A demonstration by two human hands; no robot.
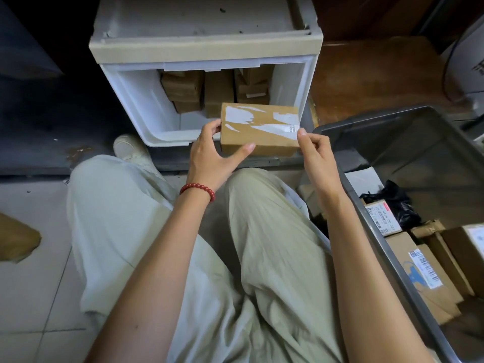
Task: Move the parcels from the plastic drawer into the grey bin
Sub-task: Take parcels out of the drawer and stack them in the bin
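Parcel (pixel 259 129) held over front edge of plastic drawer (pixel 136 111). Left grip (pixel 212 150) clamps its left end, thumb on the near face. Right grip (pixel 317 153) pinches the right corner. More boxes (pixel 183 87) at the drawer's back; others (pixel 429 279) in the grey bin (pixel 419 148).

Nothing reads clearly. The held parcel (pixel 259 132) bears a small barcode sticker (pixel 292 129) at its right edge, its print too fine to read. In the grey bin (pixel 387 254), a pink-striped shipping label (pixel 383 218) and a barcode label (pixel 425 268) show only blurred characters.
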